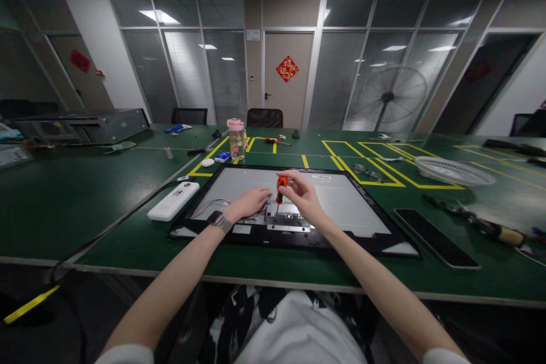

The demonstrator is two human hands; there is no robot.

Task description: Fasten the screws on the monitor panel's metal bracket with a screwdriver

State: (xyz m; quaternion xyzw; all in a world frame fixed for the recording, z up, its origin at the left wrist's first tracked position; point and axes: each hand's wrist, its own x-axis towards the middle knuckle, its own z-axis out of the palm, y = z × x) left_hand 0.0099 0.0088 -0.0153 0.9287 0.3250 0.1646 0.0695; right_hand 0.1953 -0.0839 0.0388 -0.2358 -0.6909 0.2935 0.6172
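My right hand [302, 196] is closed around the orange and black handle of a screwdriver [280, 189]. The screwdriver stands nearly upright, its shaft pointing down at a silver metal bracket [290, 228]. Whether the tip sits in a screw is too small to tell. The bracket lies at the near middle edge of a large flat display panel [345, 205] with a grey back and black frame. My left hand [251, 202], a watch on its wrist, rests with fingers stretched out at the bracket's left side; its fingertips are partly hidden. Thin wires [209, 205] run across the panel left of it.
Left of the panel lies a white power bank [174, 201] with a black cable. To the right are a dark phone [435, 237], tools [490, 226] and a white basket [454, 172]. A pink-lidded bottle [237, 141], glasses [368, 173] and another screwdriver [276, 141] stand or lie beyond the panel.
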